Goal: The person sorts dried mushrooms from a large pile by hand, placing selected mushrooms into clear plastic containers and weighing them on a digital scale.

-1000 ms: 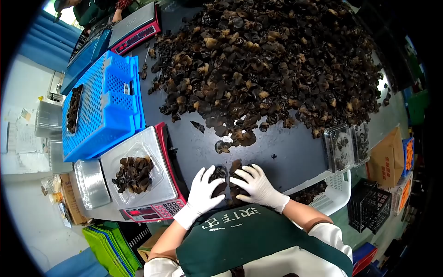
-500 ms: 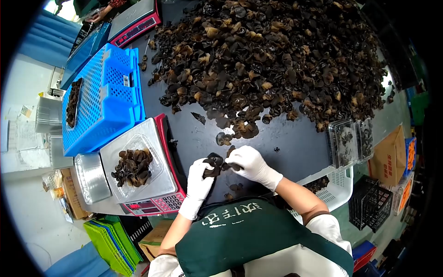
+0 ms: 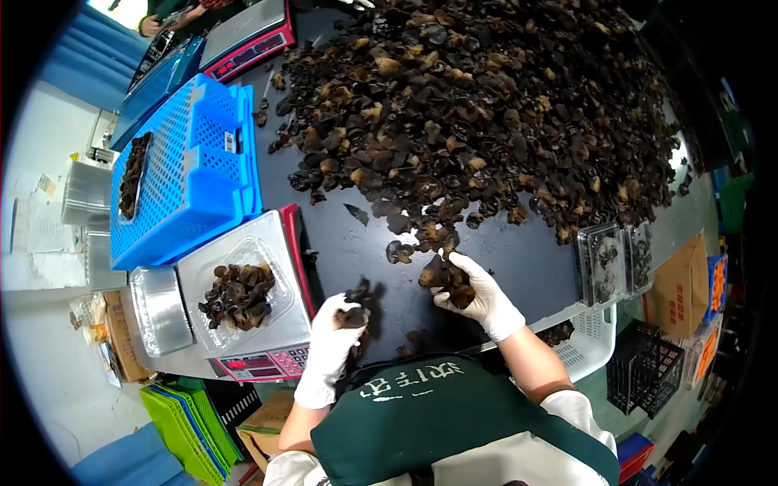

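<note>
My left hand (image 3: 331,336), in a white glove, is closed around dark pieces of fungus (image 3: 354,316) beside the scale. My right hand (image 3: 480,300), also gloved, grips a brown-black piece of fungus (image 3: 446,279) over the dark tabletop (image 3: 389,296). Beyond both hands spreads a large heap of black fungus (image 3: 486,113). At the left, a clear tray (image 3: 284,279) holding a clump of fungus (image 3: 237,296) rests on a red-edged scale (image 3: 298,251).
A blue crate (image 3: 186,178) stands behind the scale, with stacked clear trays (image 3: 162,312) at its left. Clear boxes (image 3: 601,263) and a white basket (image 3: 592,344) are at the right. Another person's hand (image 3: 150,26) shows at the top left.
My hands have moved apart, the left one toward the scale and the right one to the right. A larger piece now shows in my right hand. Another gloved hand appears at the top edge.
</note>
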The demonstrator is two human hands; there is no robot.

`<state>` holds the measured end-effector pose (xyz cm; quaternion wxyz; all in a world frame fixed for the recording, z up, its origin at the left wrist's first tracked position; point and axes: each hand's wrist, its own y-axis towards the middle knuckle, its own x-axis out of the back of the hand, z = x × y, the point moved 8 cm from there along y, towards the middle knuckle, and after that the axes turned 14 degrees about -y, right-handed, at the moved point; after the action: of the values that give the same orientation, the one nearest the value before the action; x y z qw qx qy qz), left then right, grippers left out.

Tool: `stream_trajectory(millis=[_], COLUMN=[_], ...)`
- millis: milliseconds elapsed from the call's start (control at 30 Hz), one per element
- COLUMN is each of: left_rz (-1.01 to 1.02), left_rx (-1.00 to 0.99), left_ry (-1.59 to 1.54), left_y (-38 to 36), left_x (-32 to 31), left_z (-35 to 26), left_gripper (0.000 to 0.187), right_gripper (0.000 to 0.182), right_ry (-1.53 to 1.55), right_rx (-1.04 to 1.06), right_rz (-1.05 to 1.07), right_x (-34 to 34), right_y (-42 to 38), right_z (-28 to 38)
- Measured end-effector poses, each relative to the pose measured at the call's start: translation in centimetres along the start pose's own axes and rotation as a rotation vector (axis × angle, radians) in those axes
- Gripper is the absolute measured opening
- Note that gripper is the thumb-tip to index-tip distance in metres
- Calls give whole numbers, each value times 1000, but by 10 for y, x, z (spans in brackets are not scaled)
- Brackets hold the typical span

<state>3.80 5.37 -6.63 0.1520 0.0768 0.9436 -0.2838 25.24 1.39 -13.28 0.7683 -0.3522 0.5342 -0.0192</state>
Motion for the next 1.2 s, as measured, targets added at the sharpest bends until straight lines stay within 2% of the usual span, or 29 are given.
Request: stream_trajectory(millis=[67, 133, 167, 233, 300, 333, 367, 400, 433, 467, 500, 567, 600, 633, 667, 700, 767, 833, 900, 1000, 1033, 1100, 1133, 1167, 1200], left_rz=[-43, -207, -358, -415, -437, -465, -433, -416, -398, -418, -395, -407, -401, -304, -289, -274, -211, -204, -251, -177, -222, -223, -223, -225, -254], left_rx=[-260, -637, -672, -947, -974, -953, -975, -981, -986, -875, -865, -715, -708, -774, -747, -720, -672, -681, -646, -633, -683, -658, -700, -725, -765], left_ry=[62, 363, 411, 580, 541, 670, 859, 935, 1009, 1046, 962, 518, 547, 560, 500, 441, 499, 575, 650, 536, 680, 427, 369, 352, 474], left_y=[-18, -36, -46, -56, -56, -55, -53, -48, -43, -33, -26, -23, -23, -21, -21, -22, -21, -28, -39, -50, -51, -53, -52, -49, -50], left_x=[9, 42, 66, 119, 159, 171, 175, 178, 179, 184, 195, 192, 192, 191, 195, 192, 193, 191, 194, 199, 216, 226, 238, 251, 249], left_z=[-62, -119, -136, -159, -167, -170, -173, -171, -168, -155, -148, -142, -140, -140, -136, -136, -136, -145, -153, -164, -164, -170, -170, -169, -174], left_gripper=[45, 38, 35, 35, 34, 33, 30, 29, 28, 34, 39, 42, 47, 50, 51, 52, 51, 50, 52, 49, 49, 51, 53, 62, 68], right_gripper=[25, 26, 26, 27, 30, 34, 34, 35, 32, 26, 23, 27, 27, 32, 36, 36, 44, 52, 50, 43, 39, 34, 34, 34, 33], right_ry=[-13, -128, -241, -451, -664, -718, -937, -891, -1016, -1330, -1451, -1830, -1832, -1990, -2147, -2146, -2376, -2155, -1914, -1594, -1508, -1537, -1597, -1661, -1721], right_rx=[-57, -40, -9, 65, 99, 148, 144, 276, 431, 613, 793, 1163, 1162, 1258, 1356, 1355, 1195, 1235, 1164, 1000, 921, 794, 799, 905, 1014], right_rz=[93, 89, 77, 98, 273, 311, 268, 380, 459, 428, 442, 553, 561, 568, 572, 582, 626, 653, 618, 635, 619, 529, 464, 446, 418], right_x=[-24, -48, -64, -111, -142, -172, -195, -225, -240, -274, -290, -316, -316, -316, -314, -316, -310, -318, -322, -312, -302, -296, -286, -281, -275], right_y=[6, 18, 25, 34, 63, 66, 69, 69, 85, 93, 94, 105, 112, 115, 118, 117, 124, 109, 100, 104, 111, 102, 103, 102, 100], right_z=[-8, -11, -11, -12, -28, -34, -38, -45, -57, -72, -80, -104, -111, -122, -133, -134, -143, -125, -95, -55, -47, -27, -23, -19, -16])
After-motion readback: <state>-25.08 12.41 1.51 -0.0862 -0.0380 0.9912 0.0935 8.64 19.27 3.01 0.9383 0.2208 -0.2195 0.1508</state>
